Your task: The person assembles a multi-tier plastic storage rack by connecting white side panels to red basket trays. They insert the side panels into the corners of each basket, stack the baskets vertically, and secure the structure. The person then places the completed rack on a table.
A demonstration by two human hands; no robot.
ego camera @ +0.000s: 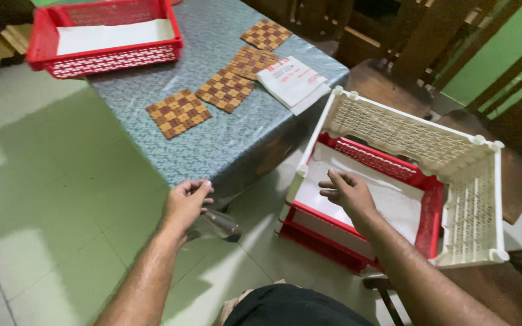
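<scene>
Left hand point(183, 204) grips clear glass point(219, 224); right hand point(347, 192) flat, fingers spread, on white liner point(394, 199) inside red basket point(433, 205). Liner-pressing step; glass needs steady carrying.

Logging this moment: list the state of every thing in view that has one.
Left hand: closed on a clear glass object, held off the floor.
Right hand: open, fingers spread, over white paper in the red plastic tray.
White lattice plastic rack: upright.
Four checkered woven coasters: flat on the table.
Red plastic basket: on the table, paper-lined.
</scene>
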